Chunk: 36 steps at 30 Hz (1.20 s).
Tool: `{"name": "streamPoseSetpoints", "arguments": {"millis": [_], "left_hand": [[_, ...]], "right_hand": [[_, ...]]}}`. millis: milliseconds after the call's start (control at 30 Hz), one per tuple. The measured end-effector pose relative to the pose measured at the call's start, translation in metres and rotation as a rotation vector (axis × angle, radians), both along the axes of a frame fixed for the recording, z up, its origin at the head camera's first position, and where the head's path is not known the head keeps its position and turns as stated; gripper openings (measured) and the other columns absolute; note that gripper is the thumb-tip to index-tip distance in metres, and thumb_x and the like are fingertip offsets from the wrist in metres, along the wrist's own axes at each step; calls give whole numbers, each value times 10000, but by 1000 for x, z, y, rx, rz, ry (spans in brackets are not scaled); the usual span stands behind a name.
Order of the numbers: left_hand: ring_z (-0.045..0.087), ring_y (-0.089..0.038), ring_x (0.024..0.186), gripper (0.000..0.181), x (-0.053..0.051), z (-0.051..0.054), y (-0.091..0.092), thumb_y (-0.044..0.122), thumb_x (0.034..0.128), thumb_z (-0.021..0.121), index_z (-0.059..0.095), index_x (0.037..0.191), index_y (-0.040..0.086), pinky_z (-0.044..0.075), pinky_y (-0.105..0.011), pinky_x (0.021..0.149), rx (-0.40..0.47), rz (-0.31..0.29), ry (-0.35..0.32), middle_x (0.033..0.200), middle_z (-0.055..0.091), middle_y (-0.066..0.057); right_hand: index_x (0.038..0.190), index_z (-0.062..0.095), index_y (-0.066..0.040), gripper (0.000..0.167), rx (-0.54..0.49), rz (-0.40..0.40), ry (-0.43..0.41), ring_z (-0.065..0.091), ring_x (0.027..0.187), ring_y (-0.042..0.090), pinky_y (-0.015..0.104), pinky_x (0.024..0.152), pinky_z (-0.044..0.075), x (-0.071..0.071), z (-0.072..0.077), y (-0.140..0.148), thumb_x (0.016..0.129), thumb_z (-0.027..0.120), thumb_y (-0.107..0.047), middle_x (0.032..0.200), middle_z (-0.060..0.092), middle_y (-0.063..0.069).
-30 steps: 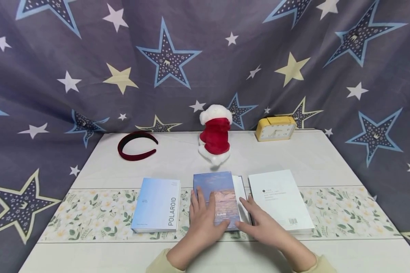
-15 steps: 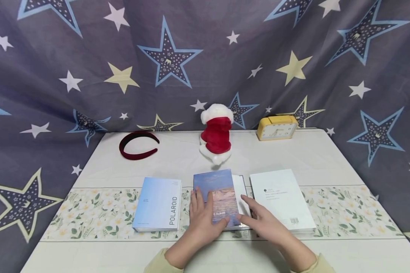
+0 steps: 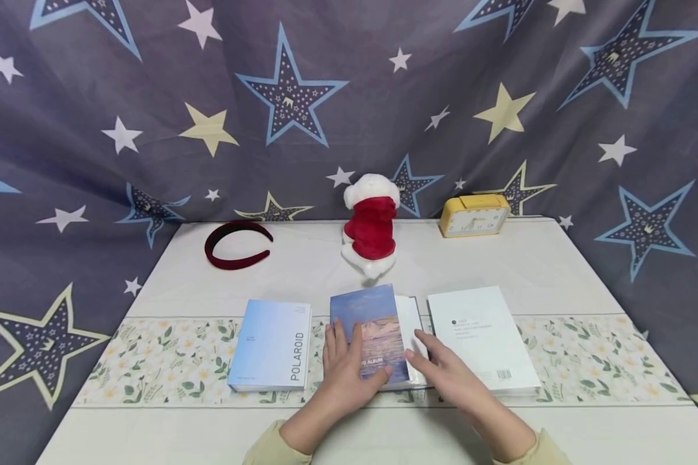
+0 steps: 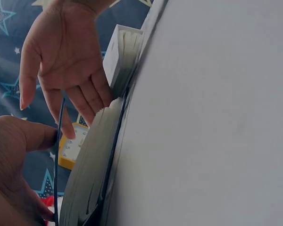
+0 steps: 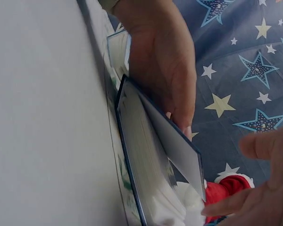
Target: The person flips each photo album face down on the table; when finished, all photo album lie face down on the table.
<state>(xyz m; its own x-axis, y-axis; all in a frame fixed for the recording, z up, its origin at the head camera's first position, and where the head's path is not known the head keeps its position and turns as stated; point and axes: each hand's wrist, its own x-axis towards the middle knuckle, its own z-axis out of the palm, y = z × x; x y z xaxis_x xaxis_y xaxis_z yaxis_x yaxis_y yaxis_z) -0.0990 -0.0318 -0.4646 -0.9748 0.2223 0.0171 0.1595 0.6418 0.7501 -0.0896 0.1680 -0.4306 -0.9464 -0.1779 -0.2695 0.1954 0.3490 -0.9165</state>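
Note:
A photo album with a blue-pink seascape cover lies in the middle of the table. Its front cover stands ajar, tilted up from the white pages. My left hand rests on the outside of that cover, fingers mostly straight and thumb near its lower edge. To the right of the cover, my right hand hovers over the exposed pages, its fingers extended and apart from the cover edge. The left wrist view shows the right hand with its palm facing the album and nothing in it.
A light blue POLAROID album lies left, a white book right. Farther back are a dark red headband, a plush toy in red and a yellow clock. A starry curtain hangs behind.
The album's front cover has tilted up further, baring more of the pages. My right hand has shifted slightly right, away from the cover edge, while the left hand has stayed on the cover.

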Motion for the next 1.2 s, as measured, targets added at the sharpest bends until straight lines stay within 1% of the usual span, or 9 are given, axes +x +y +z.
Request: {"name": "streamPoseSetpoints", "arguments": {"millis": [167, 333, 400, 467, 600, 867, 1067, 1133, 1200], "left_hand": [[-151, -479, 1426, 960, -1, 0, -1, 461, 850, 665, 214, 1516, -64, -29, -647, 1107, 6, 2, -7, 1551, -78, -352], [-160, -475, 1425, 952, -1, 0, -3, 481, 873, 643, 201, 1522, -57, -40, -645, 1106, 31, 1, -26, 1553, -83, -348], [-159, -477, 1425, 949, -2, 1, -3, 496, 884, 630, 197, 1523, -56, -40, -645, 1106, 40, 4, -32, 1552, -82, -349], [-159, -480, 1424, 943, -2, 2, -4, 505, 894, 617, 193, 1523, -56, -43, -647, 1104, 50, 6, -38, 1551, -84, -351], [-164, -486, 1421, 938, -2, 3, -5, 506, 903, 604, 184, 1524, -59, -51, -650, 1101, 67, 12, -43, 1549, -86, -356], [-179, -473, 1422, 953, -2, 1, -6, 517, 904, 596, 152, 1535, -42, -57, -648, 1101, 97, 4, -61, 1550, -107, -348], [-185, -460, 1426, 953, -2, -1, -7, 523, 906, 590, 138, 1544, -21, -51, -654, 1099, 117, -5, -88, 1558, -116, -330], [-191, -457, 1425, 947, -2, -2, -8, 520, 908, 587, 136, 1547, -14, -55, -660, 1094, 131, -8, -100, 1558, -121, -327], [-194, -452, 1426, 940, -2, -3, -9, 523, 913, 581, 132, 1551, -1, -58, -663, 1092, 138, -10, -108, 1561, -125, -321]], "right_hand": [[1509, 246, 48, 775, -120, -55, -36, 189, 1432, 423, 524, 1134, 176, -4, 1, 3, 983, 502, -460, 1559, 214, 274], [1507, 197, 80, 718, -317, -128, -93, 177, 1446, 389, 461, 1152, 191, -6, 2, 8, 1021, 442, -388, 1576, 163, 262], [1506, 180, 91, 690, -382, -138, -108, 161, 1447, 398, 455, 1156, 186, -7, 3, 10, 1034, 420, -351, 1580, 132, 266], [1507, 173, 90, 669, -414, -135, -115, 144, 1445, 420, 468, 1159, 168, -7, 4, 11, 1040, 398, -334, 1579, 111, 279], [1513, 173, 76, 645, -438, -130, -115, 133, 1445, 434, 480, 1162, 145, -7, 5, 12, 1041, 389, -306, 1579, 89, 286], [1527, 164, 46, 656, -460, -128, -100, 102, 1449, 441, 497, 1168, 93, -4, 5, 12, 1043, 387, -337, 1580, 68, 291], [1525, 191, 30, 732, -441, -128, -82, 123, 1450, 427, 495, 1168, 100, 0, 8, 12, 1028, 372, -476, 1570, 125, 291], [1524, 196, 22, 747, -432, -139, -79, 154, 1446, 420, 505, 1164, 121, 0, 9, 13, 1022, 365, -505, 1562, 172, 284], [1527, 173, 28, 749, -432, -143, -68, 187, 1435, 420, 530, 1155, 147, 1, 10, 14, 1027, 350, -501, 1553, 199, 289]]}}
